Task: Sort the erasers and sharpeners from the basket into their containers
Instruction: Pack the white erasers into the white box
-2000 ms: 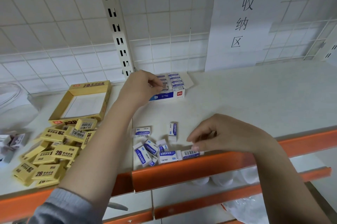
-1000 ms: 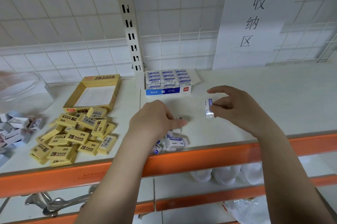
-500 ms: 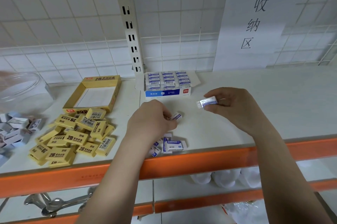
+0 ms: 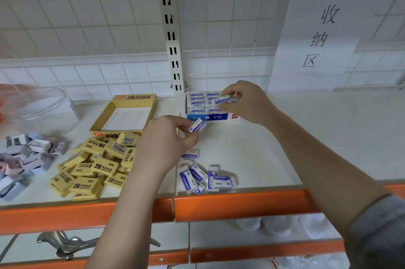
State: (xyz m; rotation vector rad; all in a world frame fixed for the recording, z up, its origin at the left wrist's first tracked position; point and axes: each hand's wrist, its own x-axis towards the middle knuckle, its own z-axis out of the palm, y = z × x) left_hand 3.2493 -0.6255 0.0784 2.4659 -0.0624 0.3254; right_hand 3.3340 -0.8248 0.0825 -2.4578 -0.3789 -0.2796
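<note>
Erasers in blue-and-white sleeves are what I am sorting now: my right hand (image 4: pixel 245 102) pinches one eraser (image 4: pixel 222 100) between thumb and fingertips right over the blue-and-white box (image 4: pixel 208 117) at the back of the shelf (image 4: pixel 317 137), and I judge this to be the placing step. The box already looks nearly full, so the next move calls for turning the piece to line up with the rows and slipping it into a free slot. My left hand (image 4: pixel 166 139) pinches a second eraser (image 4: pixel 197 126) just in front of the box, ready to follow. The loose blue-and-white erasers (image 4: pixel 203 177) lie near the orange front edge, below my left hand. The yellow 2B erasers (image 4: pixel 96 165) are heaped to the left, beside their open yellow box (image 4: pixel 129 102), and the sharpeners (image 4: pixel 24 154) sit farther left.
</note>
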